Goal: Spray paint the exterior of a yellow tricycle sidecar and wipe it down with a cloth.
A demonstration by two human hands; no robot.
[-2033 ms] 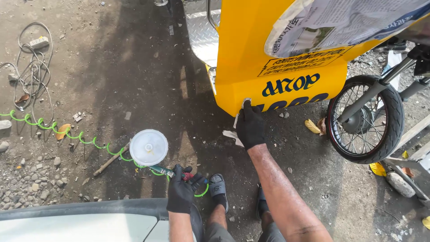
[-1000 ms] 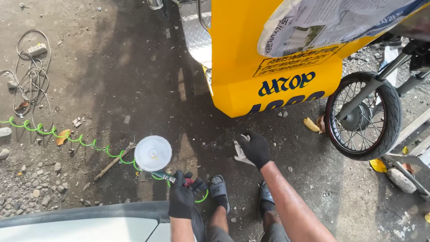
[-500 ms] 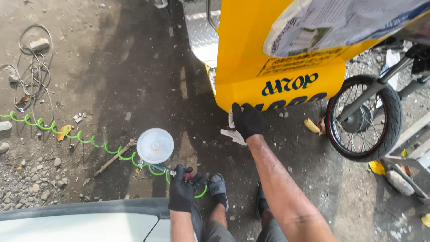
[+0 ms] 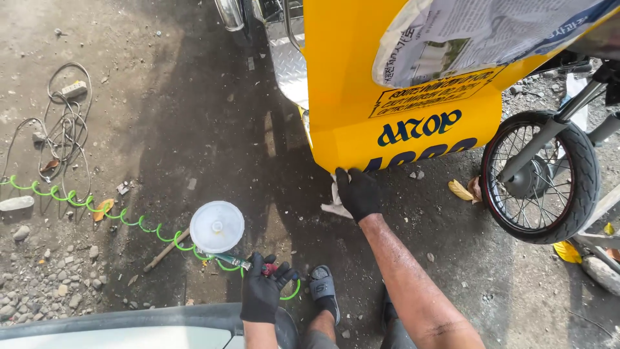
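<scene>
Gloved right hand clutches a white rag against the yellow panel's lower edge, frame centre; wiping looks unfinished. Left hand grips a spray gun, lower left.

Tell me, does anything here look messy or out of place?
A few things. Newspaper is draped over the yellow panel, hiding part of it. Cables lie tangled in the dirt at left, and the green coiled hose trails across the ground to the spray gun in the left hand. Dry leaves sit by the wheel.
</scene>
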